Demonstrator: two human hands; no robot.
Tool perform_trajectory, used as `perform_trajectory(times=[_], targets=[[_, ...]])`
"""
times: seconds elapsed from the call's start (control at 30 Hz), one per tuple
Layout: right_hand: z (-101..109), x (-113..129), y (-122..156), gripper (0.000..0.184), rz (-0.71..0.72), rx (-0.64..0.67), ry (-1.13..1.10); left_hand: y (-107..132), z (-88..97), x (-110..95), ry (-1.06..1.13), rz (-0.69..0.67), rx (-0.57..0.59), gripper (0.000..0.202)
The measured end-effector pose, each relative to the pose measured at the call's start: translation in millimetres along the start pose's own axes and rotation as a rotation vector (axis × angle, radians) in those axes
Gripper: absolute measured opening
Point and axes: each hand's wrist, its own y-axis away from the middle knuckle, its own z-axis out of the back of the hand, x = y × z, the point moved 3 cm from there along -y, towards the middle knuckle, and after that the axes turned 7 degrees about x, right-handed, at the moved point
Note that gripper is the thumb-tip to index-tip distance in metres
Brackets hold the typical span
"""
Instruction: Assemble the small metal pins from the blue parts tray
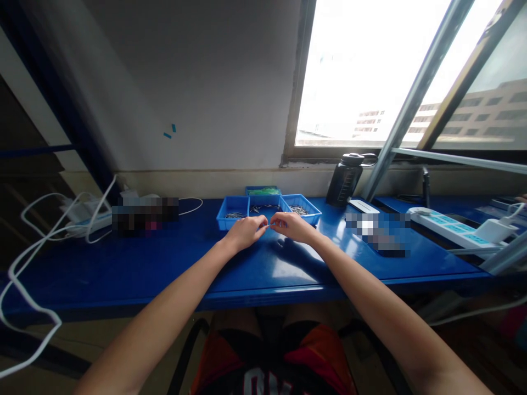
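My left hand and my right hand meet over the desk, just in front of blue plastic bins. Fingertips of both are pinched around a small, thin, light-coloured piece; its kind is too small to make out. Close behind the left hand is a blue bin with small metal parts. Another blue bin, behind the right hand, also holds small metal pieces. Between them a middle bin has a few dark parts, and a further bin at the back contains green pieces.
Everything stands on a blue desk against the wall. A black water bottle is at the back right. White power strips lie on the right and left, with loose white cables on the left. Blurred items lie on both sides.
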Motion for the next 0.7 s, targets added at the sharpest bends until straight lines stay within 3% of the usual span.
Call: perform_trajectory(times=[0.7], targets=[[1,-9,1,0.025,-0.098,0.067,-0.057,0,0.2,9,-0.003,0.132,-0.014,0.031]])
